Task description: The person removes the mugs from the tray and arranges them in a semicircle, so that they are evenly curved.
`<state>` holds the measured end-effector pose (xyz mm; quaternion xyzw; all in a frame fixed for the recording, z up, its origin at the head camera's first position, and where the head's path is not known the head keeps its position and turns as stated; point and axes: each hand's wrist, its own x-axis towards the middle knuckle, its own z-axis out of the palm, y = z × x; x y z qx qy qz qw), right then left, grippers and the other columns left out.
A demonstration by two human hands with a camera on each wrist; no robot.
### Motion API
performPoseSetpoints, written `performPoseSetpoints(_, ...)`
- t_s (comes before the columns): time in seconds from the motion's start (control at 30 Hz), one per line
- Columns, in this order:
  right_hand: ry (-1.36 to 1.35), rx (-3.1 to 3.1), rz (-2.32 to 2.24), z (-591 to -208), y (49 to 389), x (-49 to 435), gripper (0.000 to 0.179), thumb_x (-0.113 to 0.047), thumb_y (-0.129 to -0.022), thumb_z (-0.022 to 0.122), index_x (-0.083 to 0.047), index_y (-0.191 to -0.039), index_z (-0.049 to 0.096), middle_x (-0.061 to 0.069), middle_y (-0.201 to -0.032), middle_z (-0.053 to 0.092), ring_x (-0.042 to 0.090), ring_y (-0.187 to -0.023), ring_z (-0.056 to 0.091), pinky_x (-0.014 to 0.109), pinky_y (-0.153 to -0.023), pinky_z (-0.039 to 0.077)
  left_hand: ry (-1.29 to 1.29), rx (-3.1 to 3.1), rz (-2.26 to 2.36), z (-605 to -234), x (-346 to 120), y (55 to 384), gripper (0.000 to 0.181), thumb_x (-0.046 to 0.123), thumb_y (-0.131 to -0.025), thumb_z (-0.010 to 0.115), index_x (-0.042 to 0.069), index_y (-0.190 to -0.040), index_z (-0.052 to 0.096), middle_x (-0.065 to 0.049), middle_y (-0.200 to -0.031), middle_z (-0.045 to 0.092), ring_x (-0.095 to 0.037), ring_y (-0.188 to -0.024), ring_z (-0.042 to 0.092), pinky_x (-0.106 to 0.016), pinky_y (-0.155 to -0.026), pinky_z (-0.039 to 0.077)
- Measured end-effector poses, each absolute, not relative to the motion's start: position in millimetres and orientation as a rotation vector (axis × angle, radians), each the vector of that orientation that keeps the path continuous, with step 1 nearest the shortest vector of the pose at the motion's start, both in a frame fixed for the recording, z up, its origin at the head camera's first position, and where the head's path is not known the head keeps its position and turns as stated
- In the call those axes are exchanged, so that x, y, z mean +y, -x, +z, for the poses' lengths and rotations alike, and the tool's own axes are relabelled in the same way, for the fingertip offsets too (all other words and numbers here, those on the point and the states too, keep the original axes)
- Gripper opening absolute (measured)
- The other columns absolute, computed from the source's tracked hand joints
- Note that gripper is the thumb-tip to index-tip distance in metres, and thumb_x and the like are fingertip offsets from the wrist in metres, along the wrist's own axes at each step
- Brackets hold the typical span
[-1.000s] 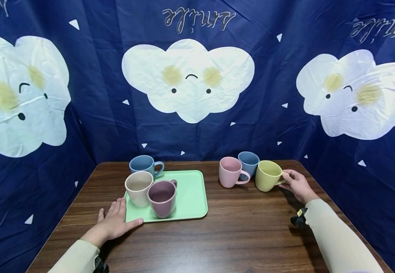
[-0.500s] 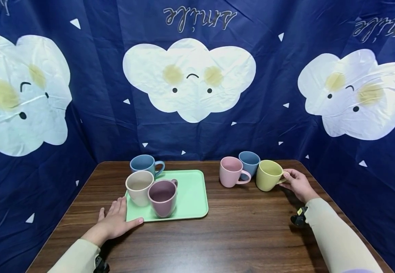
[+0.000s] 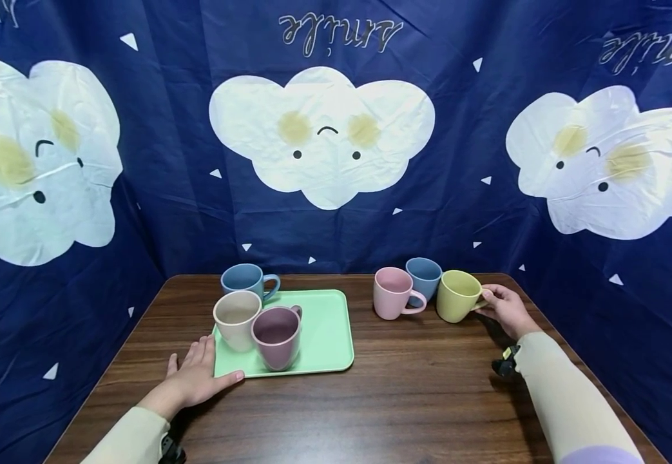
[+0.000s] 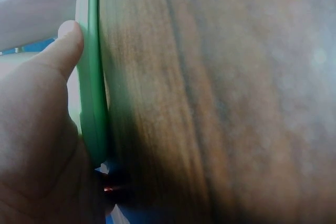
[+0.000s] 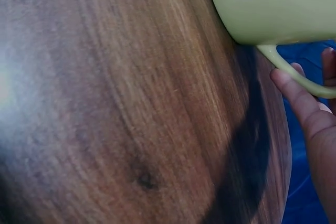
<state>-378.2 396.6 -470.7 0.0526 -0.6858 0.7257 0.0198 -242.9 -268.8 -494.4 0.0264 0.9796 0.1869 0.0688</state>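
Note:
My right hand (image 3: pixel 508 312) pinches the handle of a yellow-green mug (image 3: pixel 455 298) at the back right of the table. In the right wrist view, fingers (image 5: pixel 299 95) meet the curved handle below the mug's body. My left hand (image 3: pixel 192 377), fingers straight, rests at the near left corner of a light green tray (image 3: pixel 326 335), thumb along its front edge. On the tray's left part stand a cream mug (image 3: pixel 234 325) and a mauve mug (image 3: pixel 278 351). The left wrist view shows the thumb right at the tray's green rim (image 4: pixel 93 87).
A blue mug (image 3: pixel 241 281) stands behind the cream one, at the tray's back left corner. Left of the yellow-green mug are a pink mug (image 3: pixel 388 303) and a second blue mug (image 3: pixel 424 277). A dark blue cloud-print curtain (image 3: pixel 336 238) rises behind the wooden table (image 3: pixel 382 399).
My right hand and the yellow-green mug have shifted slightly toward the back of the table. The left hand and the tray stay put.

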Motion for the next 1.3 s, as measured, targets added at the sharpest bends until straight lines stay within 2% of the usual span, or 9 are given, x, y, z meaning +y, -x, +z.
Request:
performPoseSetpoints(0.3, -0.115, -2.182, 2.199, -468.4, 380.9, 398.3, 0.011, -0.013, -0.106, 0.052, -0.014, -0.106, 0.063, -0.012, -0.098, 0.064, 0.010, -0.089, 0.067, 0.031, -0.083, 0.060, -0.094, 2.969, 0.540, -490.8, -267.9, 238.4, 0.125, 0.076, -0.087, 0.054, -0.021, -0.151, 0.009, -0.045, -0.156, 0.006, -0.061, -0.144, 0.008, -0.079, -0.107, -0.002)
performPoseSetpoints(0.53, -0.048, -2.155, 2.194, -469.3, 382.0, 402.9, 0.011, -0.016, -0.104, 0.055, -0.017, -0.103, 0.066, -0.013, -0.096, 0.064, 0.010, -0.088, 0.068, 0.032, -0.083, 0.060, -0.091, 2.958, 0.539, -489.6, -266.5, 238.4, 0.125, 0.077, -0.087, 0.054, -0.021, -0.151, 0.009, -0.045, -0.156, 0.006, -0.061, -0.144, 0.008, -0.079, -0.108, -0.002)
performPoseSetpoints(0.97, -0.107, -2.156, 2.221, -468.2, 384.6, 399.9, 0.015, -0.014, -0.106, 0.052, -0.020, -0.102, 0.065, -0.013, -0.098, 0.064, 0.013, -0.092, 0.068, 0.031, -0.084, 0.059, -0.095, 2.976, 0.562, -497.5, -269.6, 241.2, 0.128, 0.080, -0.086, 0.053, -0.021, -0.151, 0.009, -0.045, -0.156, 0.007, -0.062, -0.144, 0.008, -0.080, -0.106, -0.004)
performPoseSetpoints(1.3, -0.094, -2.144, 2.255, -467.7, 385.2, 399.0, 0.010, -0.015, -0.104, 0.055, -0.016, -0.105, 0.065, -0.012, -0.098, 0.064, 0.013, -0.093, 0.067, 0.031, -0.083, 0.059, -0.083, 2.962, 0.547, -490.3, -266.7, 238.3, 0.126, 0.077, -0.087, 0.055, -0.021, -0.151, 0.009, -0.045, -0.156, 0.007, -0.061, -0.144, 0.008, -0.079, -0.107, -0.002)
